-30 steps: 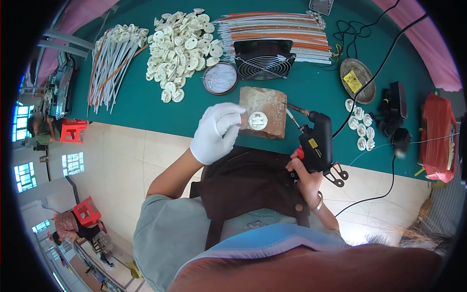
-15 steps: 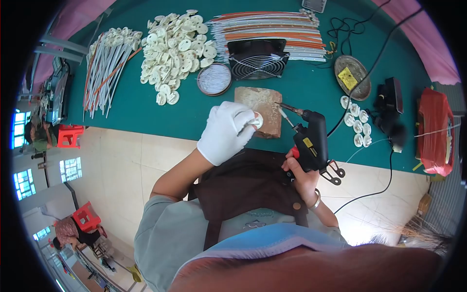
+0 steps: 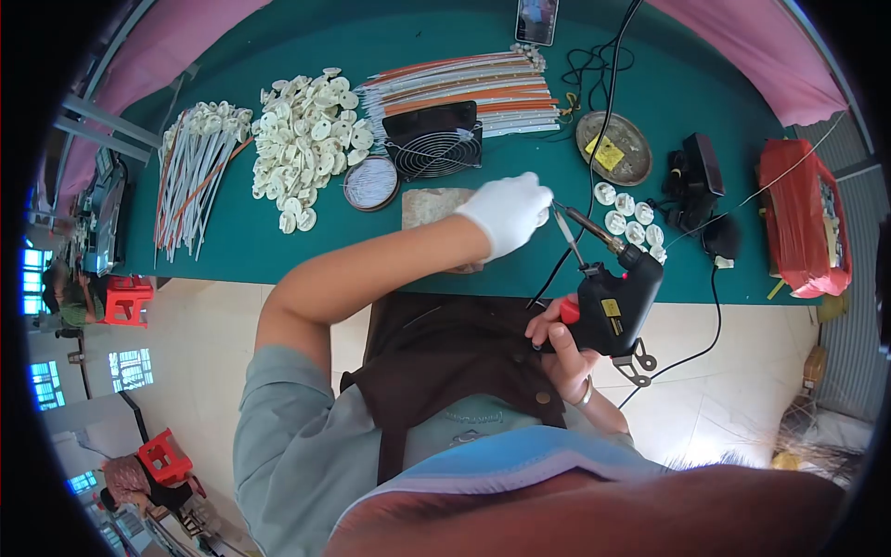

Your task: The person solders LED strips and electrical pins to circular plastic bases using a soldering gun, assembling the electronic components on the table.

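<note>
My left hand (image 3: 509,215), in a white glove, reaches past the right edge of a brown block (image 3: 432,206). Its fingers are bent together and point away from me, so what they hold, if anything, is hidden. Just right of them is the tip of a black soldering gun (image 3: 613,306). My right hand (image 3: 564,353), bare, grips this gun by its handle near the table's front edge, a finger by the red trigger. Several round white plastic discs (image 3: 635,232) lie beyond the gun's barrel.
A heap of white discs (image 3: 302,139), wire strips (image 3: 200,186), a round tin (image 3: 372,183) and a black fan (image 3: 434,148) stand on the green table. Right are a metal dish (image 3: 631,167), a black adapter (image 3: 703,167) and a red-wrapped box (image 3: 806,213). A cable (image 3: 608,121) crosses above the table.
My left hand has moved right, from over the block to beside the soldering gun's tip. The white disc it held is now out of sight. My right hand keeps the gun; the view has shifted.
</note>
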`<state>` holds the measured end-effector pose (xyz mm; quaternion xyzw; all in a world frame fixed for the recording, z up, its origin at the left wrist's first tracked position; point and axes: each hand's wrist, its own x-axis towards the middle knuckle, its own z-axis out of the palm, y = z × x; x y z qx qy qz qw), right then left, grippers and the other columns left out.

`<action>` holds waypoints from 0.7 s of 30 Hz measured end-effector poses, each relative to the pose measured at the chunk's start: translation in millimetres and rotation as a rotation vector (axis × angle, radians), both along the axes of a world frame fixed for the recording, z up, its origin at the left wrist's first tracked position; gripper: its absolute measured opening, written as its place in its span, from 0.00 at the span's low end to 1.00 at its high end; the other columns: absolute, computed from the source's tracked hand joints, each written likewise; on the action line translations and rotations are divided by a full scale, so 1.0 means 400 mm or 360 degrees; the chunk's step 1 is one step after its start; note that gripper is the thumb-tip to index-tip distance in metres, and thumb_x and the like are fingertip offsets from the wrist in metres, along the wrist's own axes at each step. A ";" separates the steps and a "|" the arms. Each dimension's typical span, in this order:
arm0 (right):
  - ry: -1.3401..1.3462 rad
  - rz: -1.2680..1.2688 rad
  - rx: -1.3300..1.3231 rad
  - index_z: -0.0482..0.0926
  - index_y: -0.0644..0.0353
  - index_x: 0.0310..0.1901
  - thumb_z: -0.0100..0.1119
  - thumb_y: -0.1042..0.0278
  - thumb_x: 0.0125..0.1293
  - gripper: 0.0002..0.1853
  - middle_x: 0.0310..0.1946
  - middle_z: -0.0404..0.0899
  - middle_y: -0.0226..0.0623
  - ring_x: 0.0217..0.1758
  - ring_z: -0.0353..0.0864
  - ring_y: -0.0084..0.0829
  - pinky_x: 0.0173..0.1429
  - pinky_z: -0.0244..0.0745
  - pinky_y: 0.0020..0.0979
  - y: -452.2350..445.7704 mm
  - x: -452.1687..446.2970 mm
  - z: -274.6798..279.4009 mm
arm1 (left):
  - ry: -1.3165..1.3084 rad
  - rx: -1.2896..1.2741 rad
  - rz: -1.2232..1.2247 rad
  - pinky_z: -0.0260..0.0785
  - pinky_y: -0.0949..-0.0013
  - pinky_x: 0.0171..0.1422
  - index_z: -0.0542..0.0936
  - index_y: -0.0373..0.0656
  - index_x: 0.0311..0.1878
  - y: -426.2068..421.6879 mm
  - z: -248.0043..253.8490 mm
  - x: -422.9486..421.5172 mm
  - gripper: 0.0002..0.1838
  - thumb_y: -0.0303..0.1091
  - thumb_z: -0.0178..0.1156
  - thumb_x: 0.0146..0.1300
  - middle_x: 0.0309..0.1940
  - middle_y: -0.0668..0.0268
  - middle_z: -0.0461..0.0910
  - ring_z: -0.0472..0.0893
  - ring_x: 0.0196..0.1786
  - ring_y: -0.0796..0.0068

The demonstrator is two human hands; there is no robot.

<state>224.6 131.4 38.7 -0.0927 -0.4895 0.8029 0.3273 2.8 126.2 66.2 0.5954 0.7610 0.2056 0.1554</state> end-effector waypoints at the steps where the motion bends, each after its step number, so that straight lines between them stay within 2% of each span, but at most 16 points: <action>1: 0.0001 0.0008 0.0004 0.64 0.63 0.60 0.54 0.77 0.64 0.22 0.39 0.70 0.41 0.29 0.72 0.29 0.38 0.74 0.38 0.000 0.003 0.004 | 0.0122 -0.0096 -0.0053 0.73 0.54 0.44 0.80 0.40 0.38 0.050 -0.035 0.002 0.07 0.30 0.56 0.59 0.40 0.52 0.77 0.80 0.39 0.49; 2: 0.0001 0.0018 0.0009 0.64 0.63 0.60 0.54 0.77 0.64 0.22 0.39 0.70 0.41 0.29 0.72 0.29 0.38 0.74 0.38 0.000 0.006 0.008 | 0.0241 -0.0192 -0.0102 0.74 0.55 0.45 0.80 0.39 0.37 0.101 -0.066 0.003 0.07 0.29 0.55 0.58 0.41 0.52 0.78 0.80 0.40 0.50; 4: -0.0059 -0.0023 -0.0065 0.66 0.66 0.55 0.55 0.75 0.65 0.18 0.37 0.71 0.40 0.30 0.72 0.28 0.40 0.74 0.36 -0.012 0.009 0.025 | -0.0019 -0.0491 -0.0113 0.74 0.55 0.46 0.80 0.38 0.39 0.189 -0.072 0.014 0.08 0.26 0.54 0.57 0.42 0.51 0.79 0.80 0.45 0.50; 7: -0.0087 -0.0025 -0.0132 0.68 0.67 0.51 0.56 0.75 0.64 0.15 0.36 0.71 0.39 0.31 0.72 0.27 0.41 0.75 0.35 -0.015 0.014 0.039 | -0.0407 0.0286 -0.0239 0.73 0.56 0.50 0.77 0.37 0.48 0.251 -0.096 0.036 0.16 0.22 0.53 0.55 0.43 0.49 0.79 0.79 0.49 0.49; 8: -0.0086 -0.0018 -0.0148 0.68 0.67 0.51 0.56 0.75 0.64 0.15 0.36 0.71 0.38 0.31 0.72 0.28 0.41 0.75 0.36 -0.013 0.017 0.038 | -0.0323 0.0323 -0.0248 0.73 0.56 0.51 0.75 0.37 0.51 0.242 -0.103 0.040 0.18 0.22 0.54 0.55 0.43 0.50 0.79 0.80 0.48 0.49; 10: -0.0035 0.0010 -0.0079 0.66 0.64 0.57 0.55 0.76 0.64 0.20 0.38 0.71 0.40 0.30 0.72 0.28 0.39 0.74 0.37 -0.003 0.022 0.022 | -0.0274 -0.0091 -0.0131 0.73 0.56 0.51 0.76 0.37 0.51 0.156 -0.030 0.044 0.17 0.22 0.54 0.56 0.42 0.50 0.79 0.80 0.46 0.48; 11: -0.0007 0.0028 -0.0045 0.65 0.63 0.60 0.55 0.77 0.64 0.22 0.40 0.71 0.41 0.29 0.72 0.29 0.38 0.74 0.37 0.002 0.023 0.015 | -0.0320 -0.0100 0.0012 0.74 0.55 0.49 0.79 0.38 0.45 0.091 0.015 0.048 0.13 0.24 0.55 0.57 0.42 0.51 0.80 0.81 0.45 0.49; 12: -0.0004 0.0027 -0.0036 0.66 0.63 0.60 0.55 0.77 0.64 0.22 0.40 0.71 0.41 0.29 0.72 0.29 0.38 0.75 0.37 0.005 0.020 0.012 | -0.0112 0.0049 -0.0167 0.72 0.57 0.53 0.79 0.40 0.46 0.055 -0.026 0.031 0.12 0.25 0.55 0.58 0.46 0.53 0.78 0.79 0.49 0.52; 13: 0.0000 0.0034 -0.0029 0.66 0.63 0.60 0.55 0.77 0.64 0.22 0.40 0.71 0.41 0.29 0.72 0.29 0.38 0.75 0.37 0.006 0.014 0.009 | -0.0051 0.0205 -0.0145 0.70 0.57 0.55 0.79 0.41 0.47 -0.018 -0.013 0.030 0.12 0.26 0.55 0.60 0.48 0.56 0.77 0.77 0.51 0.55; 15: -0.0021 0.0049 -0.0082 0.66 0.64 0.59 0.56 0.77 0.64 0.22 0.40 0.72 0.41 0.29 0.73 0.28 0.38 0.75 0.37 0.007 -0.001 0.000 | 0.0120 0.0327 -0.0116 0.71 0.58 0.54 0.79 0.40 0.42 -0.142 0.024 0.013 0.09 0.30 0.58 0.57 0.49 0.58 0.76 0.77 0.50 0.56; 16: -0.0066 0.0058 -0.0104 0.66 0.65 0.59 0.56 0.77 0.64 0.22 0.39 0.72 0.41 0.29 0.73 0.28 0.37 0.75 0.37 0.007 -0.010 -0.005 | 0.0100 0.0594 -0.0037 0.71 0.57 0.53 0.78 0.41 0.38 -0.204 0.018 -0.012 0.07 0.30 0.59 0.56 0.46 0.58 0.77 0.78 0.48 0.55; 17: -0.0115 0.0059 -0.0126 0.66 0.66 0.58 0.56 0.78 0.63 0.22 0.39 0.72 0.41 0.29 0.73 0.27 0.37 0.75 0.37 0.008 -0.017 -0.010 | 0.0335 0.0533 0.0022 0.72 0.56 0.51 0.78 0.42 0.36 -0.260 0.062 -0.037 0.07 0.29 0.60 0.53 0.42 0.57 0.78 0.78 0.46 0.54; 18: -0.0167 0.0052 -0.0147 0.66 0.66 0.58 0.56 0.78 0.63 0.21 0.39 0.72 0.41 0.29 0.73 0.27 0.37 0.75 0.37 0.007 -0.026 -0.015 | 0.0247 0.0567 0.0305 0.72 0.56 0.50 0.78 0.42 0.36 -0.308 0.045 -0.075 0.06 0.28 0.60 0.53 0.37 0.57 0.79 0.78 0.44 0.54; 19: -0.0209 0.0060 -0.0131 0.65 0.69 0.57 0.55 0.81 0.62 0.21 0.39 0.73 0.41 0.28 0.73 0.27 0.37 0.76 0.36 0.007 -0.038 -0.018 | 0.0332 0.0585 0.0621 0.72 0.57 0.48 0.78 0.42 0.35 -0.363 0.039 -0.111 0.06 0.27 0.60 0.53 0.35 0.57 0.79 0.79 0.42 0.54; 21: -0.0323 0.0154 -0.0062 0.65 0.69 0.57 0.54 0.83 0.62 0.21 0.39 0.74 0.41 0.28 0.74 0.27 0.38 0.77 0.36 0.002 -0.061 -0.022 | 0.0529 0.0518 0.1061 0.72 0.57 0.47 0.78 0.41 0.38 -0.454 -0.005 -0.211 0.08 0.27 0.63 0.53 0.37 0.56 0.79 0.79 0.42 0.51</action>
